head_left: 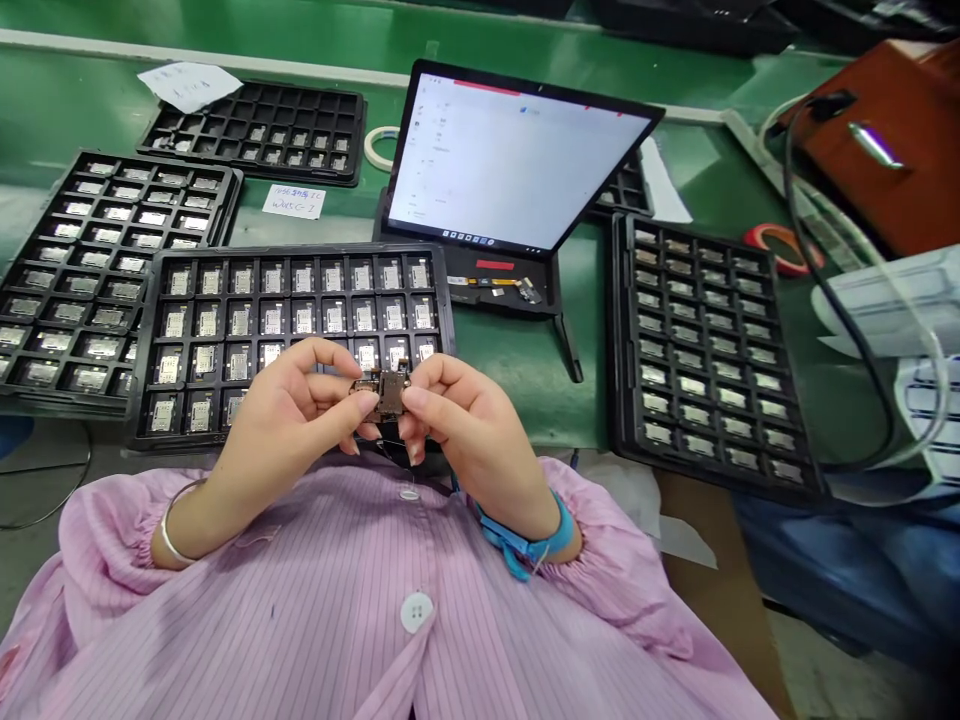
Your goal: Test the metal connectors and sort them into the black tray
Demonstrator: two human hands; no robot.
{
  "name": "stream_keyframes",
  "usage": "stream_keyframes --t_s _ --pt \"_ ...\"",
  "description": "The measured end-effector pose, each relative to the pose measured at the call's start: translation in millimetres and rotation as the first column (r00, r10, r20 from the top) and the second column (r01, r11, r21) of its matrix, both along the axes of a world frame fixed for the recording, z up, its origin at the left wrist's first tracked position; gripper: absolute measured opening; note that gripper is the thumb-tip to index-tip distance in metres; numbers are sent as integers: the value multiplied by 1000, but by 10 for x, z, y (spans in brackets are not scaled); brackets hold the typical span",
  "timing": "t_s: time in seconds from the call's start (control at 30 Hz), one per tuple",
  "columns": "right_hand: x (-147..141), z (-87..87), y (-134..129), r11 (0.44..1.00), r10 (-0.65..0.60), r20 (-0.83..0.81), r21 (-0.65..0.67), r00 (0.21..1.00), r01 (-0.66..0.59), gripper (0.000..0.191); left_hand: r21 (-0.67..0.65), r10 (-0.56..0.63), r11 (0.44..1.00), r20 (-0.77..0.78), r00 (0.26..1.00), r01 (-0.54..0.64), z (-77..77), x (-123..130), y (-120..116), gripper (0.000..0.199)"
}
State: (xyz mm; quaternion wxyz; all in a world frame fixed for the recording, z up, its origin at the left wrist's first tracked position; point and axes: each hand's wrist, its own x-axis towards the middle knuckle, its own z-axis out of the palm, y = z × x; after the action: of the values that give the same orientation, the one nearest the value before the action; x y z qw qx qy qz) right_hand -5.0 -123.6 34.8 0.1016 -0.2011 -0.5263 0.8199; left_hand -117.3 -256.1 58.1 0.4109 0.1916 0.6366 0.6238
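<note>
Between my two hands is a small dark circuit board (pixel 391 394), held over the near edge of a black compartment tray (pixel 142 345). My left hand (pixel 307 400) pinches its left end between thumb and fingers. On the opposite end, the thumb and index finger of my right hand (pixel 461 405) are closed. The tray below carries rows of small boards with silvery metal parts, one to a pocket; my hands cover some of the nearest pockets. A blue wrist strap (pixel 529 535) circles my right wrist.
Behind the tray stands a tablet screen (pixel 517 160), tilted, with small flex-cable parts (pixel 502 285) at its base. Filled trays flank it: a left tray (pixel 90 270) and a right tray (pixel 712 350). Farther back are a partly filled tray (pixel 262 125), a tape roll (pixel 381 148) and cables (pixel 799 200).
</note>
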Motion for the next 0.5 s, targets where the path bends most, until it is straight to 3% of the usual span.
stream_keyframes --t_s 0.13,0.33,0.5 --pt "53 -7 4 998 -15 1 67 1000 15 23 -13 -20 1000 -10 1000 20 16 31 36 27" --pt "104 32 25 949 -118 -4 292 993 114 20 -9 -71 997 -10 997 70 -28 45 32 20" --pt "127 21 88 948 -89 1 306 996 84 19 28 -95 995 19 995 95 -62 41 5 14"
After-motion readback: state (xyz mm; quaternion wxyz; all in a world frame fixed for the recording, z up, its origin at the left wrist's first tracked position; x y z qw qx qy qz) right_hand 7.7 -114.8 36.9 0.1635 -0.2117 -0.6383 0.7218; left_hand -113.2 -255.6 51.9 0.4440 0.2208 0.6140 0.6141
